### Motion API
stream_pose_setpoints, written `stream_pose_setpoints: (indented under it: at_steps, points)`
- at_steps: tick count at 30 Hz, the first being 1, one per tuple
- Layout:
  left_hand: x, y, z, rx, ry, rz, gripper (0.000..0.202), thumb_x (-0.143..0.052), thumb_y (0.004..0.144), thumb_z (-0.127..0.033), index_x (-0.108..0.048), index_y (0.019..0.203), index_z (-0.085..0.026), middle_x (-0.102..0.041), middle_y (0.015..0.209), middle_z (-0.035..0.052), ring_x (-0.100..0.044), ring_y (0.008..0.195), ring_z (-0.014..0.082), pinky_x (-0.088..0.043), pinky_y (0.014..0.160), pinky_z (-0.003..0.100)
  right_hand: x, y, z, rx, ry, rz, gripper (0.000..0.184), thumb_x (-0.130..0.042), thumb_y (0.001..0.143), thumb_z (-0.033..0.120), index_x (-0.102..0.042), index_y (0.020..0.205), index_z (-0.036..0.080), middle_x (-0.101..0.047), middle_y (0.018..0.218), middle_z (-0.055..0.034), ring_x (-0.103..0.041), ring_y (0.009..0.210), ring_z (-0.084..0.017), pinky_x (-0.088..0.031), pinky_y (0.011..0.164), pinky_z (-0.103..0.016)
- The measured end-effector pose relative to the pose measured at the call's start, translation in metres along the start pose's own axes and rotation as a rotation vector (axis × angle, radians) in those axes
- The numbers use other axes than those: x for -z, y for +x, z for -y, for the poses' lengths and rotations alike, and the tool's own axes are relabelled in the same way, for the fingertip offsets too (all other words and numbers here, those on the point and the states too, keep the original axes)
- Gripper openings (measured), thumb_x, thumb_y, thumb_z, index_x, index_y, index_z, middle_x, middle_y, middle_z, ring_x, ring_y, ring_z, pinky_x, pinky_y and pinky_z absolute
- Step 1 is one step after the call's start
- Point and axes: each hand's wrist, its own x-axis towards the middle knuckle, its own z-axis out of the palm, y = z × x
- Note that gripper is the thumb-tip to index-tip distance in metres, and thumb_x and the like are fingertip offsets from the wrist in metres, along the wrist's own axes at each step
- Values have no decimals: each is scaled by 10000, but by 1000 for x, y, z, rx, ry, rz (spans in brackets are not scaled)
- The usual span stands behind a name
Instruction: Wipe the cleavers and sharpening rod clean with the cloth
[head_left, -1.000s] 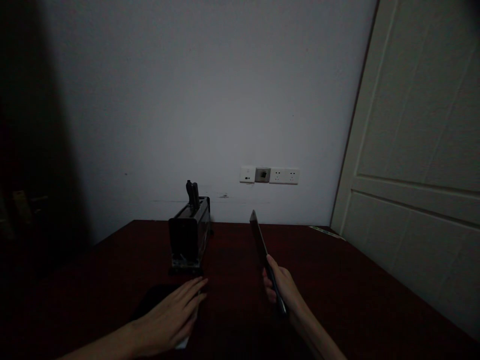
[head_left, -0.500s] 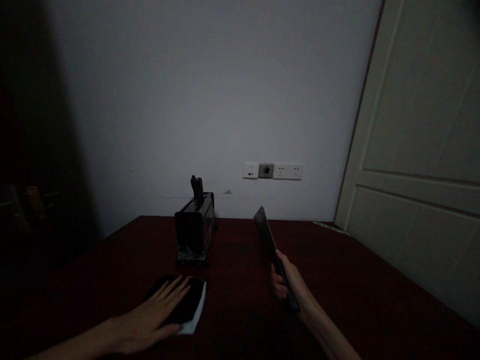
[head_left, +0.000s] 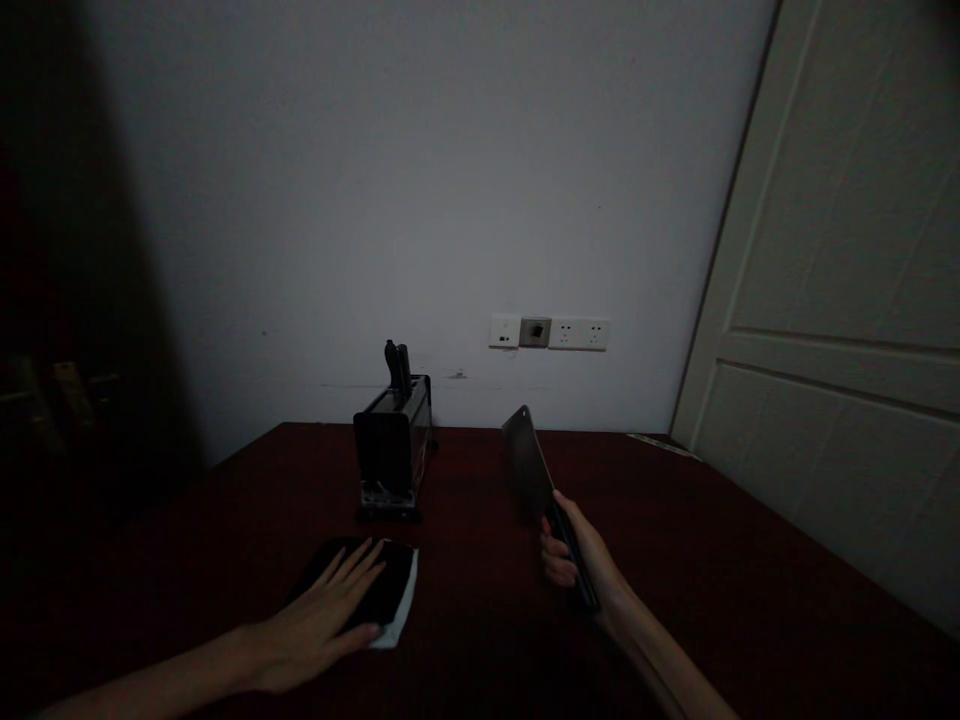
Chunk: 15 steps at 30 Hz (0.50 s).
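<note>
My right hand point(head_left: 574, 550) is closed around the black handle of a cleaver point(head_left: 529, 462), its broad metal blade raised and pointing away from me over the table. My left hand point(head_left: 322, 615) lies flat, fingers spread, on a dark cloth point(head_left: 379, 605) with a pale edge showing at its right side. Beyond the cloth stands a black knife block point(head_left: 384, 462) with dark handles sticking up out of its top. Part of the cloth is hidden under my palm.
The dark red table point(head_left: 480, 560) reaches back to a pale wall point(head_left: 420, 200). Sockets and a switch point(head_left: 549, 333) sit low on that wall. A white panelled door point(head_left: 840, 300) rises at the right. A flat strip point(head_left: 664, 446) lies at the far right edge.
My right hand has turned the cleaver slightly, so more of the blade's broad side shows. The left hand stays flat on the cloth. The whole view has shifted a little.
</note>
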Motion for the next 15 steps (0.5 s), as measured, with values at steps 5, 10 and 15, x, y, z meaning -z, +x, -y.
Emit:
stream_pose_setpoints:
  at_steps: [5, 10, 15]
  points:
    - [-3, 14, -21, 41, 16, 5, 761, -284, 839, -606, 55, 1375, -184, 61, 1438, 113, 17, 1331, 303, -106, 1051, 547, 8, 4, 0, -7, 88, 97, 430, -520, 750, 522, -503, 551, 142, -353, 322, 95, -237, 228, -8, -143, 252, -123]
    - [-11, 21, -23, 16, -12, -52, 598, -183, 905, -497, -23, 1394, -191, 11, 1453, 87, -22, 1340, 274, -98, 1059, 536, 15, 9, 2, -40, 177, 211, 405, -552, 738, 486, -532, 551, 128, -342, 331, 99, -205, 241, -4, -158, 244, -122]
    - [-20, 26, -12, 45, -144, -245, 513, -192, 916, -424, -264, 1383, -225, -231, 1439, 47, -222, 1319, 246, -172, 1076, 477, 19, 11, 2, -87, 254, 328, 348, -622, 693, 420, -555, 546, 112, -326, 331, 108, -154, 251, 6, -160, 234, -115]
